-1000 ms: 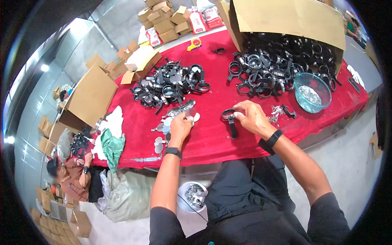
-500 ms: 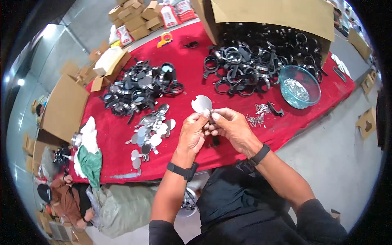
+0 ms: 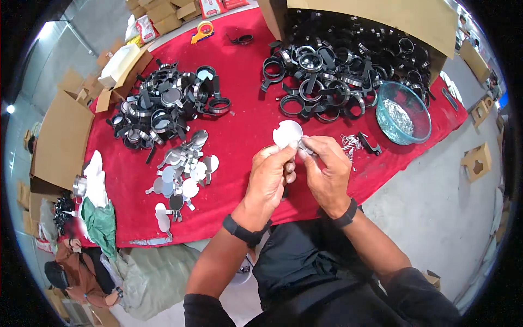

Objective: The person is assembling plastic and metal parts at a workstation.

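Note:
A thin round silver-white disc with a notch in its rim rises above my fingertips. My left hand pinches its lower edge between thumb and fingers. Close against it, my right hand is closed on a small metal piece beside the disc; whether the two parts are joined I cannot tell. To the left lie several loose discs with metal tabs. Right of my hands are small metal pins and a black clip-like part.
Black ring clamps are heaped at left and right, the latter spilling from a cardboard box. A clear bowl holds shiny small parts. Yellow tape dispenser, white and green cloths lie on the red cloth. A person sits lower left.
The view has shifted, so the table's things sit farther left. My right hand's fingers have drawn slightly away from my left, exposing the small metal piece. The disc remains pinched.

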Available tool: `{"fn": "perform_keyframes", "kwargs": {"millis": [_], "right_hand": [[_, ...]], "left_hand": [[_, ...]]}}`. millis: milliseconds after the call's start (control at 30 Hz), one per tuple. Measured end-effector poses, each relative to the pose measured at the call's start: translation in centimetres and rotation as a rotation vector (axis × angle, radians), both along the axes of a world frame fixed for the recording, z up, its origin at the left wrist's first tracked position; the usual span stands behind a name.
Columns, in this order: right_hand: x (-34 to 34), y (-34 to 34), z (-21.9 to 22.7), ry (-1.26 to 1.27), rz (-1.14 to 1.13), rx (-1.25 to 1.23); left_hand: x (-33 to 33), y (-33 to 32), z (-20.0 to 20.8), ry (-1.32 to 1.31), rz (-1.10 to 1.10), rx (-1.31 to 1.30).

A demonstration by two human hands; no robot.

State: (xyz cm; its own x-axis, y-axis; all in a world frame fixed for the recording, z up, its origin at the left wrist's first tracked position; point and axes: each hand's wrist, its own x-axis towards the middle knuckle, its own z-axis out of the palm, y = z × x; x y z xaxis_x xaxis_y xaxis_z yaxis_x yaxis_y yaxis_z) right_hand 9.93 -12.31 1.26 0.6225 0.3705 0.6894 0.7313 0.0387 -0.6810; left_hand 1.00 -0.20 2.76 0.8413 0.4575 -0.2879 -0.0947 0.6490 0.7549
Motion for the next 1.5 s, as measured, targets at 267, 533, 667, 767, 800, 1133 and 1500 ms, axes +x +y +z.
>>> {"fn": "perform_keyframes", "kwargs": {"millis": [267, 533, 667, 767, 800, 1133, 1500], "right_hand": [[3.3, 0.8, 0.5, 0.188, -0.078, -0.144], [-0.4, 2.7, -1.7, 0.197, 0.081, -0.315], [-1.1, 2.3, -1.4, 0.219, 0.017, -0.386], [-1.3, 2.2, -1.1, 0.197, -0.006, -0.426], [-1.5, 2.2, -1.0, 0.197, -0.007, -0.427], [-2.6, 2.2, -1.3, 0.180, -0.068, -0.315], [-2.5, 2.2, -1.6, 0.137, -0.056, -0.337]], "left_hand": [[-3.7, 8.0, -1.0, 0.462, 0.191, 1.136], [-3.5, 6.7, -5.1, 0.372, -0.145, 0.935], [-3.0, 7.0, -6.1, 0.284, -0.197, 0.885], [-2.8, 6.1, -6.8, 0.271, -0.140, 0.863], [-2.9, 5.5, -6.8, 0.279, -0.073, 0.918], [-3.0, 3.0, -6.8, 0.378, 0.097, 1.032], [-2.9, 2.7, -6.2, 0.375, 0.089, 1.012]]}}
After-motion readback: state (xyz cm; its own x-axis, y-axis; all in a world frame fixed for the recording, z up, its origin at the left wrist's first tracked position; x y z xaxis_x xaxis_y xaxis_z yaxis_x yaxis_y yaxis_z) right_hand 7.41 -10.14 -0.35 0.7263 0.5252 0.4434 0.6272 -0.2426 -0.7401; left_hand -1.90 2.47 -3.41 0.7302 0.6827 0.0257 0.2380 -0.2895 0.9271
